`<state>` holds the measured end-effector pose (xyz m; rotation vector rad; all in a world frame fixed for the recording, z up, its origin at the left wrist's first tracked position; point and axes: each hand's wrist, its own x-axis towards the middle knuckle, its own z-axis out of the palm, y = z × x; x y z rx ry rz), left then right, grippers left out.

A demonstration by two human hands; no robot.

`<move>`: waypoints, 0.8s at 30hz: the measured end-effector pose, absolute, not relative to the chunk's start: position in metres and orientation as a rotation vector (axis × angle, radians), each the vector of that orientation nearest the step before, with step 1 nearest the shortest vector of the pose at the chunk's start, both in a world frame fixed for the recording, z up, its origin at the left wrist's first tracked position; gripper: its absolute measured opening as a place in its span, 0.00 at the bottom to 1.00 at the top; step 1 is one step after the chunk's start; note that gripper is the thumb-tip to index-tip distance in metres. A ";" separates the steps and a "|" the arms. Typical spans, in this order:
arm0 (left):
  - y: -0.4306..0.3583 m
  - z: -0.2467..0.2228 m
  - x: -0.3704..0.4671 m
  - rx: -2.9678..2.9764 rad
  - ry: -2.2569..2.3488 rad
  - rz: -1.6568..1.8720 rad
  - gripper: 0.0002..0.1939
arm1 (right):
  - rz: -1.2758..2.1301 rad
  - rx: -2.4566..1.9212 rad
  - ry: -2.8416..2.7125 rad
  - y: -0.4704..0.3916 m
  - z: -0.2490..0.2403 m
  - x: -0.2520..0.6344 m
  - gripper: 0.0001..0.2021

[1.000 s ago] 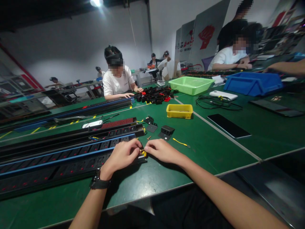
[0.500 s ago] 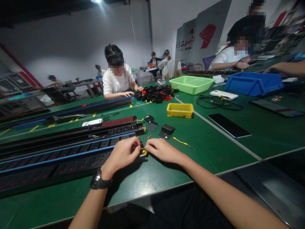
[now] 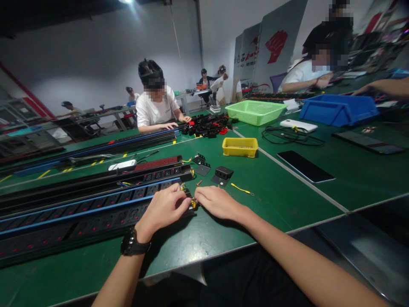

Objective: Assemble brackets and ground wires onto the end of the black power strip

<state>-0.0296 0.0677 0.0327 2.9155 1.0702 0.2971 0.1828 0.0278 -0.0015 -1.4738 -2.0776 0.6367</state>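
My left hand (image 3: 166, 207), a black watch (image 3: 136, 242) on its wrist, rests on the end of a long black socket strip (image 3: 96, 226). Its thumb and fingers are closed together beside a short yellow wire (image 3: 193, 203) at the strip's open end. From the other side, my right hand (image 3: 219, 202) comes close, fingertips pinched near the same wire. What either pinch holds is too small to make out. Just beyond the right fingers lies a small brass-coloured screw or post (image 3: 199, 183). A loose yellow wire with a ring lug (image 3: 242, 189) lies to the right.
Black end caps (image 3: 223, 172) and a yellow tray (image 3: 240, 147) stand beyond my hands. Farther back are a green basket (image 3: 255, 113), a blue bin (image 3: 338, 110) and a pile of black parts (image 3: 207, 126). A phone (image 3: 305, 166) lies right. A co-worker (image 3: 156, 104) sits opposite.
The view has shifted slightly. My left fingers have flattened a little over the strip's end, and more of the yellow wire shows between my hands. My right hand stays nearly in place.
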 end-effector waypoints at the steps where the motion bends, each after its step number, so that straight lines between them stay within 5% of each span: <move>1: 0.067 0.034 -0.029 2.923 1.076 0.288 0.19 | 0.620 -1.496 -2.082 0.027 -0.001 0.182 0.15; 11: 0.045 0.030 -0.002 3.042 1.471 0.169 0.29 | 0.449 -1.630 -1.882 0.031 -0.002 0.185 0.13; 24: 0.038 0.017 0.008 2.977 1.563 0.245 0.13 | 0.484 -1.618 -1.811 0.032 0.000 0.189 0.13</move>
